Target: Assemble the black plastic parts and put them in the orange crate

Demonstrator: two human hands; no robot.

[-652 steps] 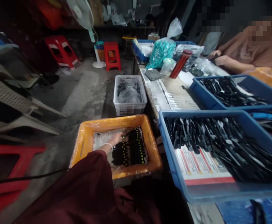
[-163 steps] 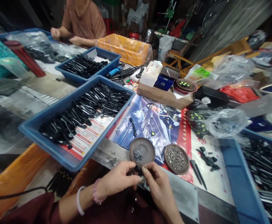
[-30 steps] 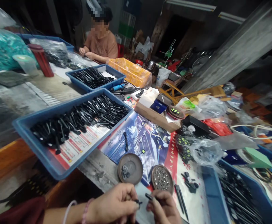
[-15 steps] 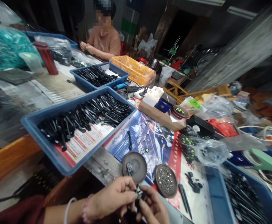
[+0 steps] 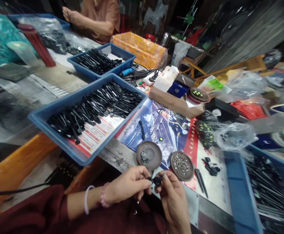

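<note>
At the table's front edge, my left hand (image 5: pixel 129 183) and my right hand (image 5: pixel 174 195) meet, thumbs and fingers pinched on one small black part (image 5: pixel 156 180) between them. Two bracelets circle my left wrist. Just beyond my left hand lies a brown dish (image 5: pixel 154 155) with a few small dark pieces. A second brown dish (image 5: pixel 182 165), full of small metal pieces, is beyond my right hand. One black stick-shaped part (image 5: pixel 142 130) lies on the printed poster (image 5: pixel 156 120). Black pieces (image 5: pixel 211 167) and two dark pen-like tools (image 5: pixel 200 183) lie at the right.
A blue tray (image 5: pixel 59 143) of black parts stands at the left, a smaller blue tray (image 5: pixel 100 74) behind it. Another blue bin (image 5: pixel 244 195) is at the right. A cardboard box (image 5: pixel 176 105) and yellow crate (image 5: pixel 142 52) stand farther back. A person (image 5: pixel 100 22) sits across the table.
The view has tilted down, so things sit higher in it. My hands have turned, and the black part between them now shows more clearly.
</note>
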